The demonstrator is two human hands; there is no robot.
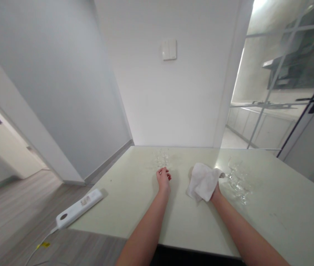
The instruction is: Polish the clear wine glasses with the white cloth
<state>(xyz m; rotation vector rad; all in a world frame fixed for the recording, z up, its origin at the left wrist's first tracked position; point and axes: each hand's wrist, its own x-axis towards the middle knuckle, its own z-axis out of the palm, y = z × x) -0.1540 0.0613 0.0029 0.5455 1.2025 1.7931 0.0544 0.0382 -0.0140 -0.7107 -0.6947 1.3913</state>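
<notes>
My left hand [163,180] rests on the pale table [134,207] with its fingers curled and nothing visible in them. Just beyond it stands a clear glass [162,159] near the far edge. My right hand [215,188] is covered by a white cloth [203,181] that it presses on the tabletop. To the right of the cloth lie clear glass pieces, apparently glasses on their side [237,181].
A white power strip [78,208] lies on the table's left front corner, its cable hanging to the wooden floor [12,218]. A white wall with a light switch [169,49] stands behind the table. A glass door [284,85] is at right.
</notes>
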